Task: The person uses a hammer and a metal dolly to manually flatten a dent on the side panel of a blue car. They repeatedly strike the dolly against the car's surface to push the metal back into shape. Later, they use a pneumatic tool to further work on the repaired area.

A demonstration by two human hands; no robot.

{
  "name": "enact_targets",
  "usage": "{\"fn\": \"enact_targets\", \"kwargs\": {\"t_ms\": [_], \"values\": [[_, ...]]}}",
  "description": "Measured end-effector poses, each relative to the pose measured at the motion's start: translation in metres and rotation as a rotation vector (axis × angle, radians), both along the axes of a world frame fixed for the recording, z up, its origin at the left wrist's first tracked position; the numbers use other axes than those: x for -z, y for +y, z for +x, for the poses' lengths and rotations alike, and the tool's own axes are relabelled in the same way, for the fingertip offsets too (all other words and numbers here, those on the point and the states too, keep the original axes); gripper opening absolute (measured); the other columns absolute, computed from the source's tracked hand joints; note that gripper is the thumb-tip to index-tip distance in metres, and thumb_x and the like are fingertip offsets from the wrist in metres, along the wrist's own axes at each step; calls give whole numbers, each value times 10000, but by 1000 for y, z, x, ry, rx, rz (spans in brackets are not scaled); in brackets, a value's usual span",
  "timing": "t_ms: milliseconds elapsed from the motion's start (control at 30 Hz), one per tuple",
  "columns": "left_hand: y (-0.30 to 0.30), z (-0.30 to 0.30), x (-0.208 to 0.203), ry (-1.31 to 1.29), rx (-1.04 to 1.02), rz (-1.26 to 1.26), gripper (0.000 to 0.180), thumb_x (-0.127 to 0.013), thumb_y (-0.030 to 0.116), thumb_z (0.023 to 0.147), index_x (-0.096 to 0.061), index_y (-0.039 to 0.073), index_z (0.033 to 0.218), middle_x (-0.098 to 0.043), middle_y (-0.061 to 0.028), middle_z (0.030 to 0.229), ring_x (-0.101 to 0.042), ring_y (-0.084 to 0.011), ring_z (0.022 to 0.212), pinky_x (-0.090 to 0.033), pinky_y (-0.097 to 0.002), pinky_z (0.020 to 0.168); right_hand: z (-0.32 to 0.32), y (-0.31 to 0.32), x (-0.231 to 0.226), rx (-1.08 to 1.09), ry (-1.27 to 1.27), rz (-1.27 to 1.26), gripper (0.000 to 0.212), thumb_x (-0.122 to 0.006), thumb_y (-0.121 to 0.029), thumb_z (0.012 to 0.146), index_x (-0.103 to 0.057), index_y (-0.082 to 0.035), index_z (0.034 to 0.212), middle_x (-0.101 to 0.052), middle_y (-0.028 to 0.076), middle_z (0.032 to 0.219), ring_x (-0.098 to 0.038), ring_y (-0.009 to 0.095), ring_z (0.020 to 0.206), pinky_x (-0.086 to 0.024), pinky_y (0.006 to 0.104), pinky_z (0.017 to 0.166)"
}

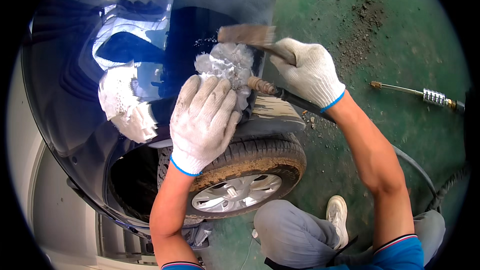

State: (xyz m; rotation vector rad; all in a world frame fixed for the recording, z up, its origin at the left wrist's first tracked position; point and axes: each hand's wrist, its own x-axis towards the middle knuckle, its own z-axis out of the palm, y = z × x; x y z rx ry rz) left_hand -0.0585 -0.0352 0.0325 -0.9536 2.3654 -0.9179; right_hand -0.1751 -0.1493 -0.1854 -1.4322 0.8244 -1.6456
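Observation:
My right hand [309,67], in a white knit glove, is closed round the handle of a hammer [245,35]. The hammer's head, blurred by motion, is over the dark blue car panel [190,25]. Just below it, the paint is ground away to a bare, shiny metal patch [227,62]. My left hand [202,120], gloved too, lies flat with fingers stretched out at that patch's lower edge. A rod with a ringed copper-coloured tip [262,86] and black body reaches the patch's right side, passing under my right wrist; what supports it cannot be made out.
Left of my left hand, a white jagged shape [125,102] shows on the glossy bodywork. A muddy tyre [250,162] with a silver wheel stands below. Dirt [362,27] and a metal-tipped hose tool [432,96] lie on the green floor at right. My shoe [337,220] is near the wheel.

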Motion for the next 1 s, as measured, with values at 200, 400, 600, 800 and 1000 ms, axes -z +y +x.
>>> {"fn": "enact_targets", "kwargs": {"t_ms": [200,400,600,800,1000], "values": [[5,0,1,3,-20,12,377,-809,93,834,-753,-4,1193,-745,-183,1296,-676,-394,1290,-462,-597,1182,-1,-4,1,15,195,31,172,-732,-198,1000,-762,-111,1145,-746,189,833,-712,399,715,-574,449,672],[0,2,5,36,21,9,386,-816,92,825,-750,5,1195,-746,-178,1295,-675,-393,1290,-473,-589,1175,4,-6,7,-23,363,77,163,-713,-294,1021,-759,-152,1087,-764,152,830,-765,382,794,-601,489,697],[1,3,5,45,33,-3,380,-818,92,822,-750,5,1186,-743,-181,1291,-679,-393,1282,-474,-590,1172,9,-1,5,16,74,-5,162,-681,-296,1023,-753,-155,1057,-770,149,871,-768,377,830,-609,490,728],[2,3,5,45,26,7,366,-811,105,832,-753,3,1179,-742,-182,1277,-680,-397,1269,-474,-595,1170,4,-1,1,-26,113,-68,161,-677,-291,1016,-749,-161,1078,-773,143,875,-763,387,823,-607,498,734],[2,2,5,48,17,15,378,-811,104,824,-750,0,1182,-741,-186,1269,-680,-402,1259,-477,-596,1163,-3,-5,-13,52,250,-31,162,-693,-272,999,-740,-157,1103,-768,133,833,-770,361,789,-605,493,700]]}}
